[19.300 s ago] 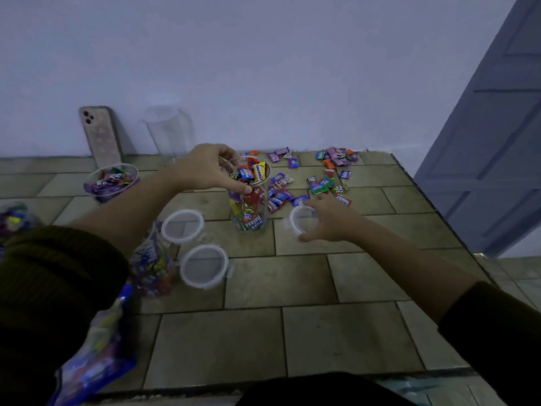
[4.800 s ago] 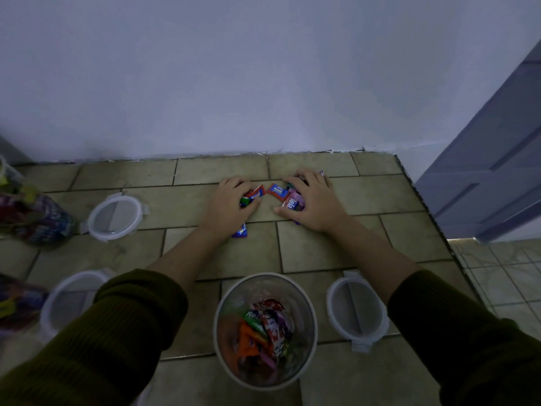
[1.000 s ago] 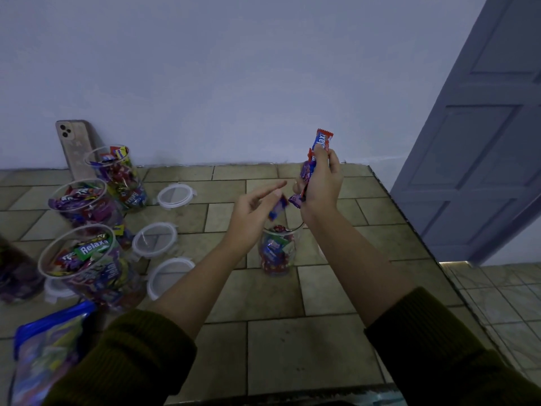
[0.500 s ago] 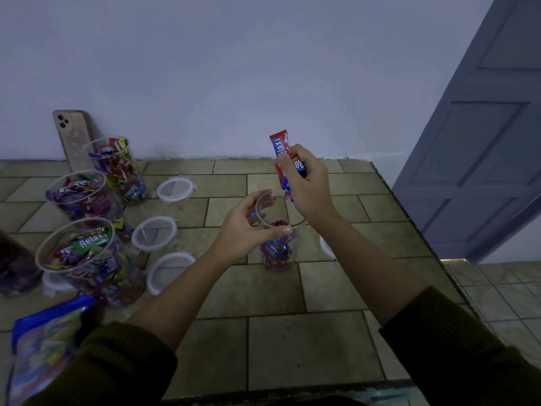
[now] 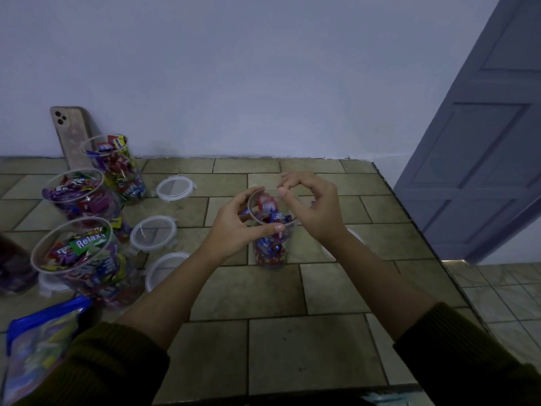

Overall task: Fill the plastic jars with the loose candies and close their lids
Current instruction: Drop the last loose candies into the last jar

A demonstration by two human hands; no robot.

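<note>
the left hand [image 5: 234, 227] grips the clear jar [image 5: 272, 230] by its rim on the tiled desk [image 5: 307, 347]. the right hand [image 5: 316, 209], fingers loosely curled and holding nothing, hovers over the jar's mouth. three lids [image 5: 152, 233] lie left of the jar.

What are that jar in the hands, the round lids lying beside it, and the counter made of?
The jar looks like clear, smooth plastic: the candies show through its wall. The lids seem to be whitish, translucent plastic with small clip tabs on the rim. The counter looks like matte beige-brown ceramic or stone tile, with dark joints between rectangular pieces; which one is unclear.
</note>
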